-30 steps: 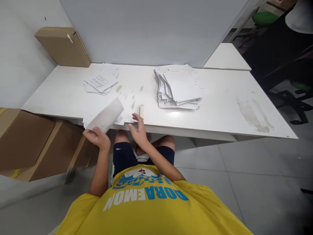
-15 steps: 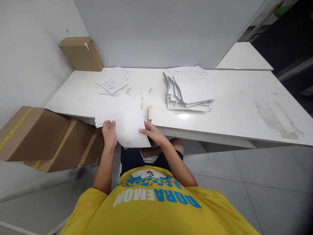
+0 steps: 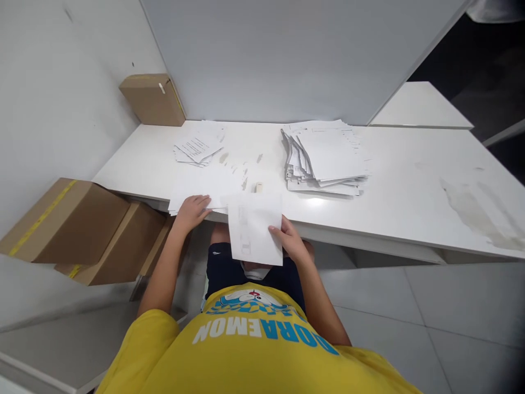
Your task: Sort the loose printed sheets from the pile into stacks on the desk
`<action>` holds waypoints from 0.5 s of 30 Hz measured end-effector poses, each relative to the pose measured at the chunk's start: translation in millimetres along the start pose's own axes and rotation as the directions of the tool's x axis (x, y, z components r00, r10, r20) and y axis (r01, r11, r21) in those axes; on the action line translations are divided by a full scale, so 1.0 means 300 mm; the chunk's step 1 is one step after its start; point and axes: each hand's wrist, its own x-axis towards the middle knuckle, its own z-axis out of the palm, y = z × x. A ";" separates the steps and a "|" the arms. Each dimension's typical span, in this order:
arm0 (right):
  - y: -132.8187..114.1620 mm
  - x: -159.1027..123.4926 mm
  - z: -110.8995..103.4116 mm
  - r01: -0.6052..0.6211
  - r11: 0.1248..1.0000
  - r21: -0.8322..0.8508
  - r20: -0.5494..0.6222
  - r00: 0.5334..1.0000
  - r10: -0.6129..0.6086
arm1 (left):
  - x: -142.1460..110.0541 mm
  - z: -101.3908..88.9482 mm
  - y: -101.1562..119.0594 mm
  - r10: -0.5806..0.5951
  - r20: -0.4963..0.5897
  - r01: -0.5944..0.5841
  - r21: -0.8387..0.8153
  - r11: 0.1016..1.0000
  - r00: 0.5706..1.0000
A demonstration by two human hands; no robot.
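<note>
A white sheet of paper (image 3: 255, 232) with faint print is held near its right edge by my right hand (image 3: 289, 238), thumb on top. The sheet hangs over the table's front edge, above my lap. My left hand (image 3: 192, 212) lies with its fingers extended on some white sheets (image 3: 217, 189) at the front edge, left of the held paper. Behind the held sheet, a small cream block-like object (image 3: 259, 187) is partly hidden.
A thick, uneven paper stack (image 3: 328, 156) lies right of centre on the white table (image 3: 406, 180). Several printed sheets (image 3: 199, 149) lie at the back left. A cardboard box (image 3: 153, 101) stands in the corner; more cardboard boxes (image 3: 77, 219) are at the left.
My left hand has let go of the held sheet and moved onto the sheets at the table edge. My right hand has carried the paper right and closer to me.
</note>
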 end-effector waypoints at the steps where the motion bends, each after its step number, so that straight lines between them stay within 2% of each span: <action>1: 0.011 -0.002 -0.011 -0.006 1.000 0.011 -0.021 1.000 0.007 | -0.009 -0.009 0.005 0.013 0.005 -0.013 0.002 1.000 1.000; 5: 0.035 0.003 -0.033 -0.013 0.999 0.037 -0.078 0.997 0.016 | -0.038 -0.026 0.023 0.006 -0.041 -0.009 -0.070 0.998 0.999; 7: 0.034 0.010 -0.038 0.003 0.999 0.039 -0.122 0.992 0.002 | -0.046 -0.025 0.035 -0.068 -0.138 0.049 -0.143 0.989 0.988; 8: 0.031 0.013 -0.039 0.010 0.999 0.040 -0.143 0.990 -0.004 | -0.048 -0.025 0.044 -0.131 -0.214 0.089 -0.193 0.977 0.968; 9: 0.029 0.015 -0.040 0.017 0.999 0.043 -0.162 0.987 -0.010 | -0.049 -0.026 0.056 -0.211 -0.310 0.132 -0.257 0.957 0.927; 10: 0.026 0.017 -0.039 0.024 0.999 0.048 -0.178 0.984 -0.015 | -0.050 -0.030 0.071 -0.311 -0.425 0.169 -0.341 0.925 0.850; 11: 0.024 0.017 -0.034 0.033 0.998 0.056 -0.193 0.981 -0.022 | -0.050 -0.037 0.088 -0.426 -0.540 0.184 -0.444 0.877 0.726; 12: 0.023 0.017 -0.026 0.044 0.997 0.064 -0.210 0.977 -0.030 | -0.050 -0.046 0.108 -0.538 -0.627 0.158 -0.557 0.815 0.564; 13: 0.024 0.016 -0.014 0.058 0.996 0.071 -0.231 0.972 -0.040 | -0.051 -0.056 0.130 -0.636 -0.659 0.087 -0.664 0.743 0.401; 14: 0.026 0.014 0.004 0.071 0.994 0.079 -0.254 0.966 -0.048 | -0.054 -0.067 0.152 -0.717 -0.637 -0.012 -0.750 0.661 0.283; 15: 0.030 0.012 0.027 0.081 0.992 0.094 -0.284 0.957 -0.051 | -0.057 -0.076 0.174 -0.779 -0.579 -0.114 -0.814 0.570 0.240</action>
